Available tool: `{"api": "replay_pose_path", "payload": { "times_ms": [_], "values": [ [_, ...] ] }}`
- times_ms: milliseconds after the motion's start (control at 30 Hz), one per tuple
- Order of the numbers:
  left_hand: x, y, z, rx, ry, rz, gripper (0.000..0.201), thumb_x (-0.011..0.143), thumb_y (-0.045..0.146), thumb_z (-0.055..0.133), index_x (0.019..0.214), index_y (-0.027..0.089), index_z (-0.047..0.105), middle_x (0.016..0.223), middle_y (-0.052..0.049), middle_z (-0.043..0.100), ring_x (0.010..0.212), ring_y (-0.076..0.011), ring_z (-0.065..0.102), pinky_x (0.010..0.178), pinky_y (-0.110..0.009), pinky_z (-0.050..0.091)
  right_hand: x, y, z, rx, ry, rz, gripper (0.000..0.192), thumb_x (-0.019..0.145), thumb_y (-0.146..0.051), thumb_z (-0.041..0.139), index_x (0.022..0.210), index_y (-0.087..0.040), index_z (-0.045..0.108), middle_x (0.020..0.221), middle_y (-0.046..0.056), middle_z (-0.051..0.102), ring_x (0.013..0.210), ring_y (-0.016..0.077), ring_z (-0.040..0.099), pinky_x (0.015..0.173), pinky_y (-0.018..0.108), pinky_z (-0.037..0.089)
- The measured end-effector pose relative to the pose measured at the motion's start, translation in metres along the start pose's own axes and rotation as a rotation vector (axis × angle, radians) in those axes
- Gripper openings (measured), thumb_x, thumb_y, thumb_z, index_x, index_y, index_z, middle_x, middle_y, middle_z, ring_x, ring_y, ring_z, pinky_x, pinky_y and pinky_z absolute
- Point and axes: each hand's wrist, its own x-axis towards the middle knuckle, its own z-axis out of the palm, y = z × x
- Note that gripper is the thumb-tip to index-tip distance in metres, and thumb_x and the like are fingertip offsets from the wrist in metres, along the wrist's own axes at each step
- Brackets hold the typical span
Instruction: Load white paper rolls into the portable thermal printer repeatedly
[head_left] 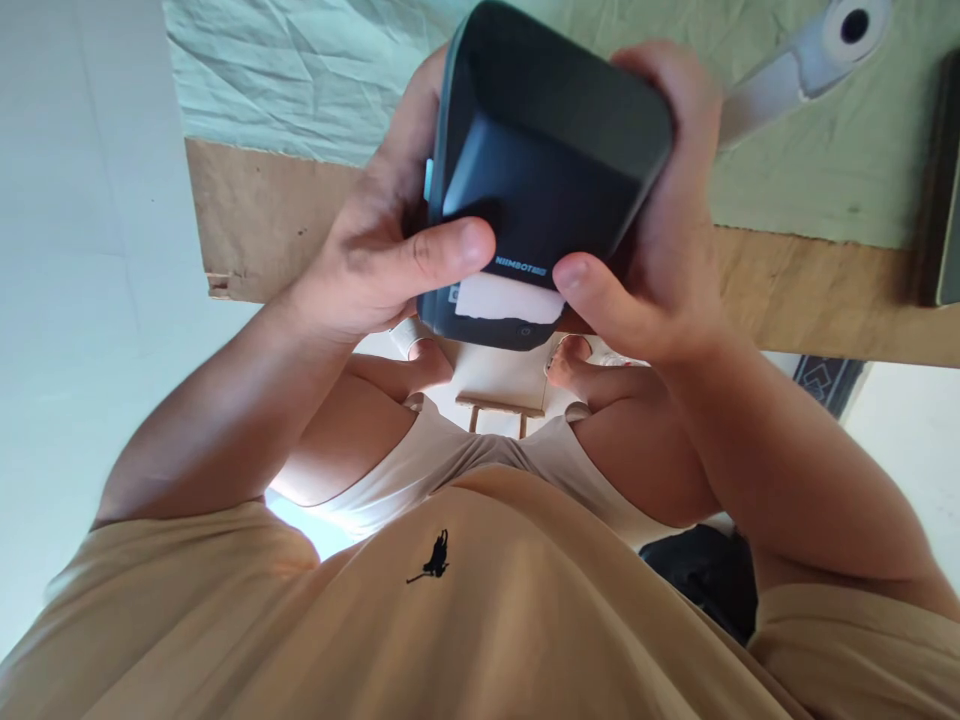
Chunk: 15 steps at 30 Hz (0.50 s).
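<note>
A dark label printer point(555, 150) marked NIIMBOT is held up and tilted, near the table's front edge. My left hand point(375, 230) grips its left side, the thumb resting on the front face close to the lettering. On the other side my right hand point(675, 200) wraps round the printer, its thumb tip beside the logo. A strip of white label paper point(510, 298) sticks out at the printer's lower end, above a small power button. A light blue tab point(428, 180) shows on the left edge. The fingers behind the printer are hidden.
A wooden table point(255, 220) carries a wrinkled pale green cloth point(300, 80). On it at the upper right lies a white paper roll point(802, 70) with a dark-centred core. A dark flat object point(946, 190) stands at the right edge. A white wall point(90, 200) borders the left.
</note>
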Motion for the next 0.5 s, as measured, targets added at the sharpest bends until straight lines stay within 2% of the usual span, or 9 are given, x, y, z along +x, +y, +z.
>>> {"api": "replay_pose_path", "payload": {
  "times_ms": [100, 167, 200, 233, 300, 333, 400, 500],
  "values": [
    [0.003, 0.003, -0.006, -0.095, -0.080, -0.064, 0.056, 0.069, 0.030, 0.051, 0.122, 0.026, 0.031, 0.113, 0.002, 0.045, 0.125, -0.0215, 0.034, 0.099, -0.039, 0.033, 0.000, -0.001, -0.001, 0.017, 0.001, -0.006, 0.060, 0.070, -0.048, 0.042, 0.123, -0.031, 0.021, 0.128, -0.004, 0.024, 0.125, 0.0097, 0.030, 0.114, 0.026, 0.026],
    [0.005, 0.006, -0.005, -0.173, -0.093, -0.104, 0.050, 0.071, 0.026, 0.053, 0.118, 0.027, 0.036, 0.120, 0.002, 0.045, 0.129, -0.0205, 0.029, 0.105, -0.034, 0.030, 0.000, -0.002, -0.001, 0.015, -0.012, 0.003, 0.062, 0.070, -0.048, 0.043, 0.125, -0.032, 0.019, 0.132, -0.006, 0.021, 0.130, 0.0100, 0.022, 0.117, 0.027, 0.017],
    [0.006, 0.008, -0.003, -0.219, -0.070, -0.109, 0.042, 0.074, 0.026, 0.051, 0.115, 0.026, 0.040, 0.122, 0.001, 0.046, 0.128, -0.0202, 0.030, 0.106, -0.030, 0.029, 0.000, -0.002, -0.001, 0.021, -0.019, 0.012, 0.064, 0.070, -0.047, 0.044, 0.126, -0.032, 0.018, 0.133, -0.006, 0.019, 0.131, 0.0104, 0.021, 0.118, 0.028, 0.015],
    [0.007, 0.010, -0.001, -0.260, -0.024, -0.146, 0.033, 0.080, 0.026, 0.040, 0.113, 0.024, 0.042, 0.123, -0.002, 0.047, 0.128, -0.0205, 0.032, 0.106, -0.030, 0.030, 0.000, -0.001, -0.001, 0.035, -0.026, 0.030, 0.065, 0.070, -0.047, 0.045, 0.127, -0.031, 0.017, 0.134, -0.006, 0.019, 0.131, 0.0111, 0.022, 0.118, 0.029, 0.015],
    [0.007, 0.013, 0.004, -0.348, 0.085, -0.217, 0.037, 0.086, 0.028, 0.020, 0.112, 0.019, 0.045, 0.120, -0.008, 0.051, 0.124, -0.0237, 0.038, 0.102, -0.035, 0.035, 0.000, 0.000, -0.001, 0.065, -0.044, 0.084, 0.068, 0.069, -0.047, 0.047, 0.128, -0.029, 0.017, 0.133, -0.003, 0.022, 0.130, 0.0126, 0.024, 0.116, 0.030, 0.021],
    [0.006, 0.014, 0.006, -0.386, 0.136, -0.261, 0.041, 0.086, 0.029, 0.017, 0.111, 0.017, 0.047, 0.116, -0.010, 0.053, 0.121, -0.0251, 0.041, 0.100, -0.038, 0.037, 0.000, 0.000, -0.001, 0.074, -0.052, 0.106, 0.069, 0.069, -0.047, 0.048, 0.128, -0.028, 0.016, 0.133, -0.002, 0.024, 0.129, 0.0132, 0.026, 0.114, 0.030, 0.025],
    [0.005, 0.014, 0.008, -0.452, 0.202, -0.314, 0.041, 0.086, 0.034, 0.022, 0.108, 0.013, 0.050, 0.107, -0.011, 0.057, 0.116, -0.0249, 0.047, 0.098, -0.040, 0.039, 0.000, 0.000, -0.001, 0.072, -0.059, 0.135, 0.070, 0.069, -0.047, 0.048, 0.128, -0.026, 0.016, 0.132, -0.001, 0.026, 0.128, 0.0138, 0.027, 0.110, 0.031, 0.031],
    [0.004, 0.013, 0.009, -0.486, 0.236, -0.347, 0.039, 0.086, 0.037, 0.026, 0.102, 0.013, 0.053, 0.098, -0.007, 0.059, 0.112, -0.0215, 0.051, 0.096, -0.039, 0.042, 0.000, -0.003, -0.002, 0.054, -0.067, 0.137, 0.067, 0.071, -0.045, 0.046, 0.128, -0.025, 0.017, 0.131, 0.000, 0.027, 0.128, 0.0129, 0.027, 0.110, 0.030, 0.030]
  ]
}}
